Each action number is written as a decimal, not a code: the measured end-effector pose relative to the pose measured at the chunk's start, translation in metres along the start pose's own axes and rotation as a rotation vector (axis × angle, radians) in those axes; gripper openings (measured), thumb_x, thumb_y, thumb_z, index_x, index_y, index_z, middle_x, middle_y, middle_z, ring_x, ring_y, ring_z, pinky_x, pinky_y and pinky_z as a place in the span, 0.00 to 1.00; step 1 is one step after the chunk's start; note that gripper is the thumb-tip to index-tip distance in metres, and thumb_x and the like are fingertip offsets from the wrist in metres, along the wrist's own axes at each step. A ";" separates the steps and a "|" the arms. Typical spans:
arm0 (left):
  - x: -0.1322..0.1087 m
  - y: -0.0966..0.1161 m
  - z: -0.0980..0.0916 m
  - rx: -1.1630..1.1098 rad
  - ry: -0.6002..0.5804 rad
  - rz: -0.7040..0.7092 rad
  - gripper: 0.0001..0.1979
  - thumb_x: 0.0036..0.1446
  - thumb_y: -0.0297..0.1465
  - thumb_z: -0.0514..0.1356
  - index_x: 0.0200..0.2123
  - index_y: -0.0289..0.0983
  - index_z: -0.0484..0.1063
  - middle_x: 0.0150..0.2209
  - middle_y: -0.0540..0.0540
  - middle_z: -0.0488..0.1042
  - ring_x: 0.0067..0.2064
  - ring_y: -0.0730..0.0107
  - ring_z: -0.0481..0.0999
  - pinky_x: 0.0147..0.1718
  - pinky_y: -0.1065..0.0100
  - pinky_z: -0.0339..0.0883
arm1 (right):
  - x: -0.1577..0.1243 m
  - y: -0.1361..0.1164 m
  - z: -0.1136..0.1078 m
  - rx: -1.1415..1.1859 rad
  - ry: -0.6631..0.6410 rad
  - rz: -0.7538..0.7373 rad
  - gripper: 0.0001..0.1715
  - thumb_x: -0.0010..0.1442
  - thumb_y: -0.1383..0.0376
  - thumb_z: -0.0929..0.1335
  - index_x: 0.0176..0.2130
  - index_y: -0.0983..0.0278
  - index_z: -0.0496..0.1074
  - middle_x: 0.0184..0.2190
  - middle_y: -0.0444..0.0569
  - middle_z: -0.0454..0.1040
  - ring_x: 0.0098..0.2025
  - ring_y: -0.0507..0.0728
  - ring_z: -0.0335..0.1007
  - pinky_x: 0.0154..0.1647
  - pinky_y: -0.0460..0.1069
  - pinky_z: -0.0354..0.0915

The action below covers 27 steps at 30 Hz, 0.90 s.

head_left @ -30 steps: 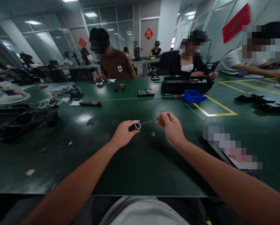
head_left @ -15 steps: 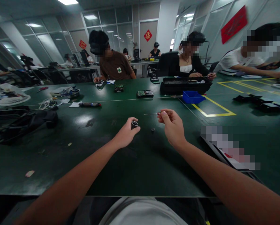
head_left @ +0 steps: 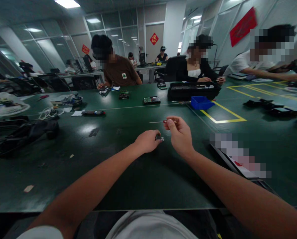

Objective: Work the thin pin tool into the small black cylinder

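Note:
My right hand is closed around the reddish handle of a screwdriver, whose thin metal shaft points left above the table. Curled low over the tabletop, my left hand is closed on a small black round part with a silver rim, now mostly hidden by the fingers. Right at the tips of the left thumb and fingers is a small metallic piece; whether they touch it I cannot tell. It lies below the screwdriver, between my two hands.
A blue bin and a long black casing stand farther back. Circuit-board units lie mid-table, with a dark pen-like tool to their left. Black parts sit at left, a tray with papers at right. Several people work opposite.
My left hand has moved right with the round part, up to the small metallic piece, and its fingers have turned over. The right hand still holds the screwdriver, nearly unmoved. The view has shifted slightly.

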<state>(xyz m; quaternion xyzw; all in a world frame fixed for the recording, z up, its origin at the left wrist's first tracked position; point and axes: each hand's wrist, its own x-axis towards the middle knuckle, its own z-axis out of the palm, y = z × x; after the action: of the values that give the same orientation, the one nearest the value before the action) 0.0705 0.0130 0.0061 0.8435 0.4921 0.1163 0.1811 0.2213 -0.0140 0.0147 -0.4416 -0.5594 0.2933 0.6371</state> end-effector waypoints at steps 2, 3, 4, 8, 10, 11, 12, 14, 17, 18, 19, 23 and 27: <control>0.006 0.002 0.005 0.074 -0.014 -0.005 0.21 0.61 0.41 0.62 0.55 0.41 0.73 0.47 0.41 0.76 0.47 0.54 0.76 0.42 0.60 0.70 | 0.000 0.000 0.000 -0.002 0.003 -0.003 0.10 0.65 0.57 0.67 0.43 0.60 0.72 0.36 0.48 0.79 0.38 0.57 0.76 0.43 0.56 0.71; 0.009 0.002 0.008 0.103 -0.017 -0.001 0.22 0.60 0.42 0.62 0.56 0.42 0.72 0.48 0.41 0.76 0.47 0.53 0.76 0.42 0.60 0.70 | 0.000 0.000 0.000 -0.006 -0.002 -0.001 0.11 0.65 0.57 0.66 0.43 0.60 0.72 0.36 0.48 0.79 0.38 0.57 0.76 0.43 0.56 0.71; 0.012 0.003 0.010 0.129 -0.020 0.009 0.22 0.60 0.43 0.62 0.55 0.43 0.73 0.48 0.41 0.75 0.48 0.53 0.76 0.41 0.60 0.70 | 0.000 -0.001 0.000 -0.011 -0.004 0.003 0.11 0.65 0.57 0.66 0.43 0.60 0.72 0.36 0.48 0.79 0.38 0.57 0.76 0.43 0.57 0.71; 0.020 0.003 0.012 0.168 -0.036 0.048 0.13 0.62 0.38 0.60 0.47 0.41 0.79 0.46 0.41 0.76 0.46 0.55 0.77 0.41 0.62 0.70 | 0.000 -0.001 -0.001 -0.028 -0.016 0.007 0.10 0.66 0.58 0.66 0.44 0.60 0.72 0.36 0.48 0.79 0.40 0.57 0.76 0.44 0.57 0.72; 0.022 0.001 0.010 0.130 -0.039 0.062 0.12 0.62 0.36 0.60 0.44 0.40 0.79 0.43 0.42 0.78 0.44 0.57 0.77 0.41 0.62 0.69 | 0.000 0.001 -0.001 -0.018 -0.012 0.005 0.10 0.66 0.58 0.66 0.43 0.60 0.72 0.36 0.48 0.79 0.39 0.57 0.76 0.44 0.57 0.72; 0.022 0.000 0.008 0.093 -0.035 0.066 0.11 0.62 0.36 0.60 0.43 0.39 0.79 0.42 0.42 0.79 0.43 0.58 0.77 0.42 0.62 0.69 | 0.000 0.001 -0.001 -0.013 -0.009 0.004 0.10 0.66 0.57 0.66 0.43 0.60 0.73 0.36 0.48 0.79 0.39 0.57 0.76 0.44 0.57 0.72; 0.022 -0.002 0.006 0.048 -0.032 0.067 0.11 0.62 0.36 0.59 0.43 0.39 0.79 0.41 0.43 0.79 0.43 0.59 0.77 0.42 0.62 0.69 | 0.000 0.002 -0.001 -0.009 -0.007 0.001 0.10 0.66 0.57 0.66 0.44 0.60 0.73 0.36 0.48 0.79 0.39 0.57 0.76 0.44 0.57 0.72; 0.020 -0.006 0.000 -0.047 -0.036 0.052 0.11 0.62 0.35 0.59 0.42 0.38 0.79 0.42 0.44 0.80 0.43 0.60 0.77 0.44 0.62 0.69 | 0.001 0.002 0.000 -0.008 -0.009 -0.002 0.11 0.66 0.57 0.66 0.44 0.60 0.73 0.36 0.48 0.79 0.39 0.57 0.76 0.44 0.56 0.72; 0.013 -0.014 -0.013 -0.190 -0.080 -0.004 0.10 0.59 0.33 0.62 0.42 0.36 0.79 0.43 0.43 0.80 0.43 0.63 0.77 0.45 0.64 0.68 | 0.001 0.001 -0.001 -0.011 -0.018 -0.004 0.11 0.66 0.57 0.66 0.44 0.60 0.72 0.37 0.48 0.79 0.39 0.57 0.75 0.44 0.56 0.72; 0.009 -0.018 -0.018 -0.251 -0.100 -0.028 0.10 0.59 0.32 0.62 0.42 0.35 0.79 0.44 0.43 0.79 0.41 0.64 0.77 0.44 0.65 0.69 | 0.001 0.000 -0.001 -0.012 -0.020 -0.003 0.11 0.66 0.57 0.66 0.44 0.60 0.72 0.37 0.48 0.79 0.39 0.57 0.75 0.44 0.56 0.72; 0.004 -0.022 -0.023 -0.322 -0.115 -0.055 0.11 0.58 0.32 0.63 0.43 0.35 0.78 0.44 0.42 0.79 0.39 0.66 0.77 0.42 0.65 0.69 | 0.000 -0.001 -0.001 -0.014 -0.022 0.000 0.11 0.66 0.57 0.66 0.44 0.59 0.72 0.37 0.48 0.79 0.39 0.57 0.75 0.44 0.56 0.72; -0.021 -0.048 -0.045 -0.584 -0.128 -0.192 0.15 0.56 0.33 0.64 0.48 0.37 0.78 0.44 0.43 0.78 0.33 0.72 0.73 0.31 0.71 0.64 | 0.000 -0.001 -0.002 -0.022 -0.035 0.022 0.11 0.66 0.57 0.66 0.45 0.59 0.72 0.38 0.48 0.78 0.40 0.57 0.75 0.45 0.57 0.72; -0.052 -0.091 -0.072 -0.897 0.008 -0.395 0.15 0.57 0.31 0.62 0.48 0.36 0.78 0.42 0.41 0.75 0.30 0.73 0.68 0.22 0.74 0.54 | 0.002 0.001 -0.002 -0.019 -0.044 0.034 0.11 0.66 0.57 0.66 0.45 0.60 0.72 0.38 0.49 0.78 0.40 0.57 0.75 0.45 0.57 0.72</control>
<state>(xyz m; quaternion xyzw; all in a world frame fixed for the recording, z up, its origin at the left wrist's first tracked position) -0.0533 0.0226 0.0318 0.5725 0.5448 0.2837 0.5432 0.2235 -0.0125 0.0144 -0.4505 -0.5684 0.3085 0.6154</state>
